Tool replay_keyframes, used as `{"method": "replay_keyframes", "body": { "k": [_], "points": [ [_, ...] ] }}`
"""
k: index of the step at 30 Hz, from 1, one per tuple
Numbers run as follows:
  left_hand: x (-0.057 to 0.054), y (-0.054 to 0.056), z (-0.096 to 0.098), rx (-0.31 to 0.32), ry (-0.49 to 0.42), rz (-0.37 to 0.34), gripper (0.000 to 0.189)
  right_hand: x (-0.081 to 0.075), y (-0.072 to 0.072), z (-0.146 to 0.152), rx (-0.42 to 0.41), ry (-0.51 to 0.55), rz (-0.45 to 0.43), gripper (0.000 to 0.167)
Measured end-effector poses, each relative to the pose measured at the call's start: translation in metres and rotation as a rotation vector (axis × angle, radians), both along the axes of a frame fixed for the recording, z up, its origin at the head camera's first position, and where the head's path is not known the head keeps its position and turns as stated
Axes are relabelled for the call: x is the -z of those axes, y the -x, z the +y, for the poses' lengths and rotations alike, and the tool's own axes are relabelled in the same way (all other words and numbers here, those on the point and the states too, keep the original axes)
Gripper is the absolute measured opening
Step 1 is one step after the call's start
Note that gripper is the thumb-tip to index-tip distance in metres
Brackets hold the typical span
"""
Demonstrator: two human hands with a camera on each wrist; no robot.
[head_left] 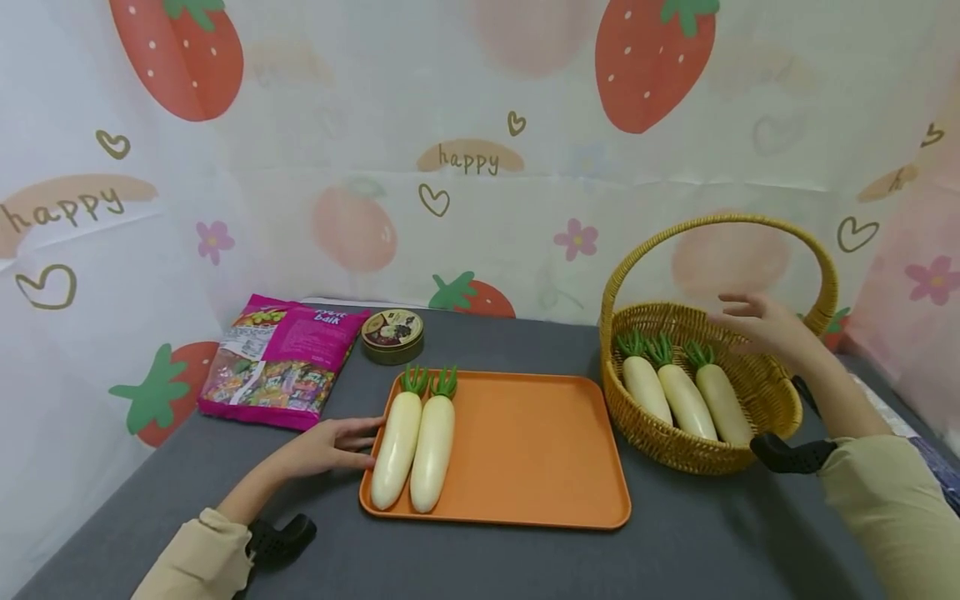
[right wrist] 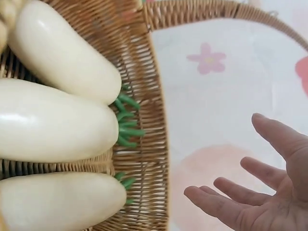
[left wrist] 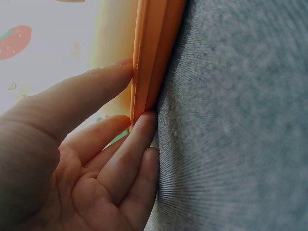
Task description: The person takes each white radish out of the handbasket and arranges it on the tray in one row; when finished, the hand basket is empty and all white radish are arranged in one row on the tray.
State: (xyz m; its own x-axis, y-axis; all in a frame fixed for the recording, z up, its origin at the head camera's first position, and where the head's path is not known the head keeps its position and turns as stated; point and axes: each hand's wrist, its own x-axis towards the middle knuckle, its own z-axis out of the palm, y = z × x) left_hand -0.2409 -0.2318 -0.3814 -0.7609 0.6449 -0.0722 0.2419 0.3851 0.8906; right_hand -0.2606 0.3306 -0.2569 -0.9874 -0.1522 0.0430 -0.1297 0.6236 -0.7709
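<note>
At the left edge of an orange tray (head_left: 540, 450), my left hand (head_left: 326, 450) touches the rim with thumb and fingertips. In the left wrist view, the thumb tip meets the tray rim (left wrist: 151, 53) and the fingers lie nearly straight against its outer side. Two white radishes with green tops, a left one (head_left: 397, 450) and a right one (head_left: 432, 454), lie side by side on the tray. My right hand (head_left: 768, 329) hovers over the back right of a wicker basket (head_left: 652, 437), fingers spread and holding nothing. Three more white radishes (head_left: 686, 402) lie in the basket, tops toward the back.
A pink candy bag (head_left: 281, 362) lies at the back left, with a round tin (head_left: 392, 337) beside it. The basket's tall handle (head_left: 720, 219) arches up near my right hand. A printed cloth backdrop (head_left: 480, 233) stands behind the grey table (head_left: 510, 567).
</note>
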Motion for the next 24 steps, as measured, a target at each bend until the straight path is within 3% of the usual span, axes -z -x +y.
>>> {"method": "replay_keyframes", "body": {
  "k": [10, 18, 24],
  "points": [
    [-0.001, 0.0, 0.002, 0.001, 0.001, -0.003, 0.064, 0.024, 0.015, 0.016, 0.006, -0.021, -0.095, 0.073],
    [-0.002, -0.001, 0.001, 0.003, 0.001, -0.006, 0.063, 0.043, 0.012, 0.023, -0.087, -0.035, -0.188, 0.073],
    [-0.001, 0.0, 0.0, 0.017, -0.007, 0.003, 0.064, 0.055, 0.012, 0.024, -0.17, -0.064, -0.327, 0.073]
  ]
}}
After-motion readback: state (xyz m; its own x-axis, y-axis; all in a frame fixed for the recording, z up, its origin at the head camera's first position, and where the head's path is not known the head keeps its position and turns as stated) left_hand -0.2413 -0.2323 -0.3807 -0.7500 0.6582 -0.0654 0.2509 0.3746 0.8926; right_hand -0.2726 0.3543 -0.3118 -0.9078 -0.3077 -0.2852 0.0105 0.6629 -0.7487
